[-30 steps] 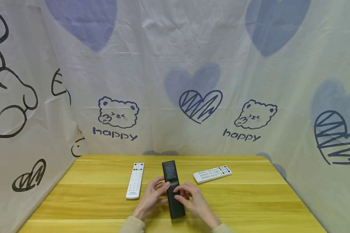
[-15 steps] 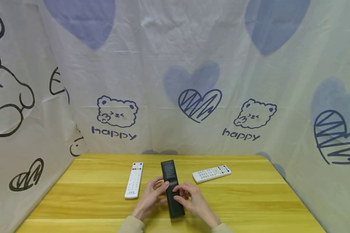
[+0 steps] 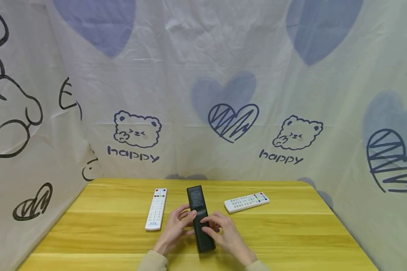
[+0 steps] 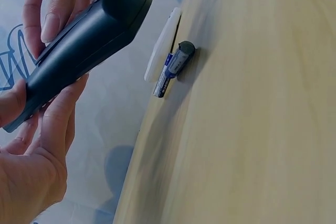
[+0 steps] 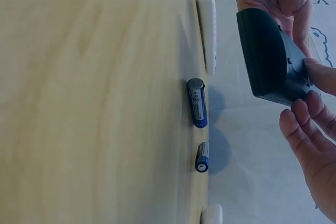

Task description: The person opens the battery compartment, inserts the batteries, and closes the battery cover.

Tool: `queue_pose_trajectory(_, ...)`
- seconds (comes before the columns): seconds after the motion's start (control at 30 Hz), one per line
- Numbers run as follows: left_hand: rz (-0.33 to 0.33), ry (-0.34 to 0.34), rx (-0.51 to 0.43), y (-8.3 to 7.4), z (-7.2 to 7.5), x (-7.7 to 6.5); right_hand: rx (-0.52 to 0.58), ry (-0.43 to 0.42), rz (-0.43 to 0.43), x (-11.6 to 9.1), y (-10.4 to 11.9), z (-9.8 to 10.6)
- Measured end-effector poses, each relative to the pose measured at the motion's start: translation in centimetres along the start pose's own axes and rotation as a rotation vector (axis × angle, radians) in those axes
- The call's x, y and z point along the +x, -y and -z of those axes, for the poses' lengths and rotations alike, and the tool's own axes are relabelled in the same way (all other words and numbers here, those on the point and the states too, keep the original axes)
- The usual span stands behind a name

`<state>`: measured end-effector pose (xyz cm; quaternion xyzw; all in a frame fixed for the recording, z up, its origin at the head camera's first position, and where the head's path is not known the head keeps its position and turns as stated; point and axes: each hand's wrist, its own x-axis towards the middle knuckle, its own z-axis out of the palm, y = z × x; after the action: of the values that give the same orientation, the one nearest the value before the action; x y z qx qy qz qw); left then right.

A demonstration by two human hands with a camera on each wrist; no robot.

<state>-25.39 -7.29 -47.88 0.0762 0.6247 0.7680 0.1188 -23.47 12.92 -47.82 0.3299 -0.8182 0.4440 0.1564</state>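
Observation:
A black remote control (image 3: 201, 222) is held above the table with its back, bearing a printed label, facing up. My left hand (image 3: 176, 230) grips its left side, thumb over the back and fingers beneath. My right hand (image 3: 228, 234) holds the right edge of its lower half, thumb and forefinger at the back panel. A thin raised edge shows along this panel in the left wrist view. Two blue-and-silver batteries lie on the table below: one battery (image 5: 197, 103) and a second battery (image 5: 202, 158) appear in the right wrist view.
A white remote control (image 3: 156, 209) lies lengthwise left of my hands. Another white remote control (image 3: 246, 202) lies slanted at the back right. The wooden table (image 3: 291, 241) ends at a printed cloth backdrop (image 3: 183, 150).
Both hands keep their hold on the black remote control with hardly any movement. The head view shifts slightly.

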Motion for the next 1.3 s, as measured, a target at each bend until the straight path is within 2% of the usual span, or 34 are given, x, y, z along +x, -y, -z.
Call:
queue_pose_trajectory(0.2, 0.002, -0.008, -0.007, 0.03, -0.03, 0.08, -0.036, -0.02, 0.061, 0.05, -0.04, -0.02)
queue_pose_trajectory(0.53, 0.005, -0.013, -0.015, -0.04, -0.05, 0.0, -0.077, -0.032, 0.095, 0.1, -0.02, -0.04)
queue_pose_trajectory(0.83, -0.006, -0.032, -0.028, 0.01, -0.07, 0.11, -0.143, -0.049, 0.172, 0.17, -0.1, -0.09)
queue_pose_trajectory(1.3, -0.01, -0.073, -0.05, 0.22, -0.07, 0.18, -0.151, 0.024, 0.088, -0.02, -0.08, -0.16)
